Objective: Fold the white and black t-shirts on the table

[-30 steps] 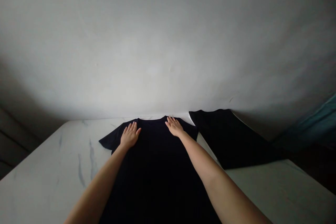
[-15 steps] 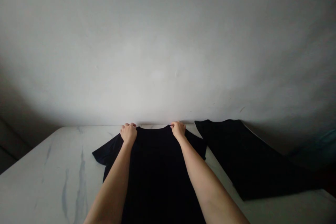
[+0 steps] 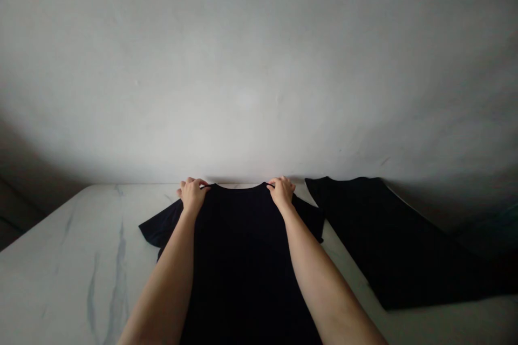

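Observation:
A black short-sleeved T-shirt [image 3: 243, 259] lies flat on a white marble-patterned table [image 3: 73, 259], its collar at the far edge. My left hand [image 3: 192, 195] pinches the shirt's neckline on the left of the collar. My right hand [image 3: 281, 192] pinches it on the right side. Both sleeves spread out to the sides, and my forearms cover part of the shirt's body. The lower hem is out of view.
A second black garment [image 3: 384, 242] lies to the right of the shirt, partly on the table and against the wall. A pale wall [image 3: 259, 75] rises behind the table's far edge. Dark shadow fills the right edge of the view.
My hands have gone from lying flat on the shirt to pinching the neckline at the far edge. The view has shifted slightly, and the garment on the right appears further right.

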Demonstrator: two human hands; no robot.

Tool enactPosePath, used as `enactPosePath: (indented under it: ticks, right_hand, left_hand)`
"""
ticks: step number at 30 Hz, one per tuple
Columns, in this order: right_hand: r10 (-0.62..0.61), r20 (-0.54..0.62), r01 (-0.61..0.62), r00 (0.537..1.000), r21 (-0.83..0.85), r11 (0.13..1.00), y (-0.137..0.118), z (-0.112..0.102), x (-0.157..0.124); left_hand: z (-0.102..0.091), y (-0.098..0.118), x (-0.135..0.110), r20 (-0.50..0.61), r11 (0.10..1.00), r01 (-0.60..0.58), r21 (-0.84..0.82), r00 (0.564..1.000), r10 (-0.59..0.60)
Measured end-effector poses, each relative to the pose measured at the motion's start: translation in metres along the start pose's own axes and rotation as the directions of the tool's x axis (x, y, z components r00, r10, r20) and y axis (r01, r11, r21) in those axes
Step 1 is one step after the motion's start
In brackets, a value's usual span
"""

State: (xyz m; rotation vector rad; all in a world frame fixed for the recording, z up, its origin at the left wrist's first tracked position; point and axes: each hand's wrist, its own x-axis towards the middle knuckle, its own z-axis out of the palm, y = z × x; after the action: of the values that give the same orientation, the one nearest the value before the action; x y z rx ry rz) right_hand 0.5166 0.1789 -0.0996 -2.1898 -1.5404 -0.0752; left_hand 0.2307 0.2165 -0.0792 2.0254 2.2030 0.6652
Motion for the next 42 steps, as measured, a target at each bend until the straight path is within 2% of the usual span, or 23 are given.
enactPosePath:
  ticks: [4, 7, 10, 16, 21, 28, 31, 36, 42]
  right_hand:
    - [-0.018, 0.013, 0.018, 1.000, 0.006, 1.000, -0.001, 0.000, -0.003]
    - [-0.023, 0.066, 0.023, 0.998, 0.000, 1.000, -0.001, 0.002, -0.004]
    - [-0.038, 0.054, 0.039, 0.998, -0.021, 0.999, -0.001, 0.004, -0.006]
    - [-0.040, 0.017, 0.041, 0.999, -0.064, 0.997, -0.004, 0.004, -0.009]
    - [-0.036, 0.031, 0.039, 0.999, -0.110, 0.993, -0.009, 0.000, -0.012]
    - [-0.071, 0.115, 0.085, 0.991, -0.124, 0.989, -0.014, -0.016, -0.021]
    - [-0.102, 0.200, 0.129, 0.974, -0.124, 0.984, -0.016, -0.019, -0.030]
    - [-0.112, 0.297, 0.148, 0.948, -0.102, 0.984, -0.017, -0.011, -0.049]
    - [-0.093, 0.274, 0.118, 0.957, -0.079, 0.990, -0.014, -0.005, -0.062]
  left_hand:
    - [0.003, -0.002, -0.003, -0.035, 1.000, -0.009, -0.008, 0.999, 0.009]
    - [0.005, -0.001, -0.006, -0.012, 0.997, -0.062, 0.036, 0.998, 0.063]
    - [0.008, 0.001, -0.009, 0.001, 0.986, -0.128, 0.103, 0.992, 0.129]
    - [0.008, 0.008, -0.015, -0.088, 0.959, -0.181, 0.220, 0.975, 0.205]
    - [0.007, 0.012, -0.015, 0.039, 0.949, -0.243, 0.199, 0.970, 0.240]
    - [0.003, 0.016, -0.016, 0.067, 0.926, -0.313, 0.211, 0.950, 0.305]
    - [-0.001, 0.022, -0.019, 0.080, 0.928, -0.308, 0.208, 0.951, 0.298]
    - [0.003, 0.030, -0.037, 0.062, 0.949, -0.211, 0.235, 0.977, 0.202]
    - [0.019, 0.019, -0.060, 0.037, 0.941, -0.230, 0.248, 0.973, 0.228]
